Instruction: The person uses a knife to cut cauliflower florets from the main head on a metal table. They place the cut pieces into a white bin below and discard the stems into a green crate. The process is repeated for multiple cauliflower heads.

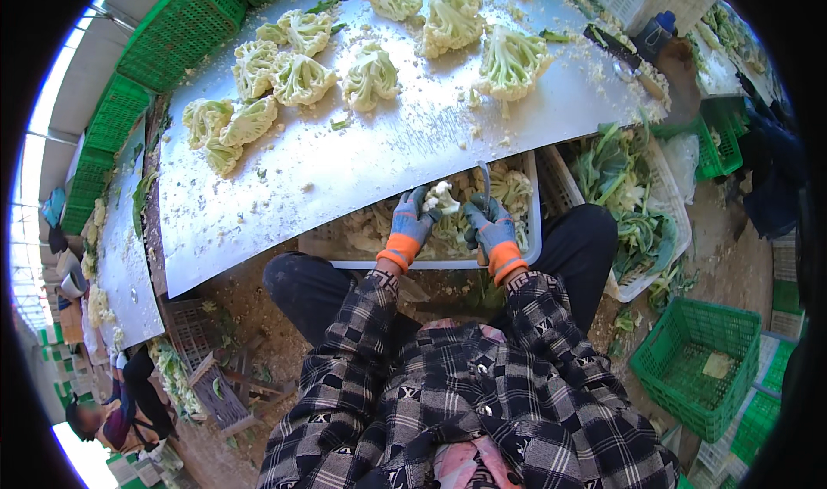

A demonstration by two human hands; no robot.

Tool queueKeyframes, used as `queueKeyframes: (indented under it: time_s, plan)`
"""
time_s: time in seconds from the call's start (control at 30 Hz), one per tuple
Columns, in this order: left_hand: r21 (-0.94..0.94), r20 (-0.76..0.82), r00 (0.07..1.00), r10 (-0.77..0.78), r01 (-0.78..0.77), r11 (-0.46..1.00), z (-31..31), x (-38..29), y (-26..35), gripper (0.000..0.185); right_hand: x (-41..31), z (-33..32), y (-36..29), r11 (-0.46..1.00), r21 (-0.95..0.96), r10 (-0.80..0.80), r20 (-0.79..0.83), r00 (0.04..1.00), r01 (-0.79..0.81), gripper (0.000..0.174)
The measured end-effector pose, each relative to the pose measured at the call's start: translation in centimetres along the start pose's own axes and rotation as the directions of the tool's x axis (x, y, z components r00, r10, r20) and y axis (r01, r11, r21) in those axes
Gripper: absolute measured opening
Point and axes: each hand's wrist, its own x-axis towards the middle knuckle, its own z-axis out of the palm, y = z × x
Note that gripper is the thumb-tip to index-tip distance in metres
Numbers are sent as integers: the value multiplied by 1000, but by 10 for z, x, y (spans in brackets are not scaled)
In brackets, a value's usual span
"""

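Observation:
My left hand (412, 223), in a grey glove with an orange cuff, holds a small cauliflower floret (442, 197) between thumb and fingers. In my right hand (489, 227), gloved alike, is a knife (485, 177) whose narrow blade points away from me. Both hands are above a white plastic crate (533, 217) in front of my knees, partly under the table edge. Cut cauliflower florets (510, 188) lie in that crate. Larger cauliflower pieces (371, 78) are spread over the metal-topped table (362, 146) beyond my hands.
Green crates (181, 30) line the table's far left. A large knife (623, 59) and a dark bottle (656, 33) sit at its right end. Right of my knee stands a crate of leaves (617, 185), with a green crate (698, 366) behind. Another person (126, 408) works at left.

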Motion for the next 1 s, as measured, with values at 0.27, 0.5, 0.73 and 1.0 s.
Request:
queueKeyframes:
  time_s: [0.27, 0.5, 0.73, 1.0]
  plan:
    - [-757, 60, 960, -272, 222, 615, -11, -12, 52, 41, -9, 1, -10, 994, 54, -96, 7, 995, 95, 22]
    - [-790, -110, 907, -407, 169, 590, -57, 47, 32, 24, -7, 30, -30, 827, -330, -412, 195, 890, 455, 24]
    - [-729, -145, 871, -470, 227, 646, -58, 58, 2, 25, 16, 74, -21, 644, -474, -532, 287, 796, 601, 28]
    - [-703, -166, 857, -487, 244, 668, -52, 55, 0, 25, 23, 83, -16, 438, -750, -411, 322, 853, 495, 28]
